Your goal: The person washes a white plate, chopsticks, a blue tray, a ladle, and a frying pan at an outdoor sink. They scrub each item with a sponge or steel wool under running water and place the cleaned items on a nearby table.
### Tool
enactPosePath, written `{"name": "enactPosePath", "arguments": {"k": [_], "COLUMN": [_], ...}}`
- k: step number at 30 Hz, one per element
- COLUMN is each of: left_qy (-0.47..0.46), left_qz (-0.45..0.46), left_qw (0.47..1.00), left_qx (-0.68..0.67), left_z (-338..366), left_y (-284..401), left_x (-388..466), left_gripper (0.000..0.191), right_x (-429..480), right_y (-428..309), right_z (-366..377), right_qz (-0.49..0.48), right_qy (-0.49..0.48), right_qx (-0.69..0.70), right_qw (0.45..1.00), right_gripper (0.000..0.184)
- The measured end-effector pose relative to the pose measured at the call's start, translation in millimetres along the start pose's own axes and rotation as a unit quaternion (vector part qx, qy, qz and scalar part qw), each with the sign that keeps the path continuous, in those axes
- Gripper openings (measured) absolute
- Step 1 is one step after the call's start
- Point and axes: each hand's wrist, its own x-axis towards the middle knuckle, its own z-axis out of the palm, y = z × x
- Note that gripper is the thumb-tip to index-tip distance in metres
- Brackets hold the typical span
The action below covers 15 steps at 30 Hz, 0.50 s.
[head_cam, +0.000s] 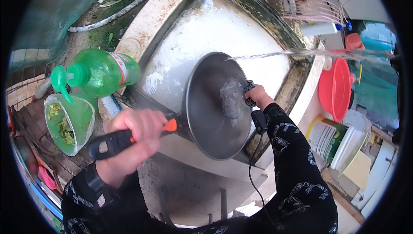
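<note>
My left hand (138, 137) grips the black handle (111, 145) with orange parts of a dark wok (206, 105). The wok is tilted over a white-bottomed sink basin (251, 30). On the wok's right rim, my right hand (258, 95) holds a dark scouring pad (249, 93). A patch of water (231, 98) lies inside the wok. From the right, a stream of water (290, 53) reaches toward the wok's upper part. Steam or haze blurs the view round the wok.
Left of the basin are a large green pump bottle (103, 71) and a green, bag-lined bin (82, 127) with leafy scraps. A red plastic basin (335, 88) and a labelled bucket (326, 137) stand at the right. Raised ledges (155, 14) border the sink.
</note>
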Motion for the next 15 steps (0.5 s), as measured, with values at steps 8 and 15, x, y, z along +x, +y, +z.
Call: {"name": "enactPosePath", "arguments": {"k": [8,15], "left_qy": [-0.141,-0.180], "left_qz": [0.043,0.097], "left_qw": [0.985,0.965], "left_qx": [0.085,0.164], "left_z": [18.1,47.8], "left_y": [17.7,14.7], "left_x": [8.3,9.0], "left_gripper": [0.029,0.027], "right_x": [-3.0,-82.0], "right_y": [-96.5,-157.8], "right_z": [-14.0,-25.4], "right_qz": [-0.225,-0.526], "right_qy": [0.079,0.169], "right_qx": [-0.078,-0.179], "right_qw": [0.968,0.814], "right_gripper": [0.032,0.023]}}
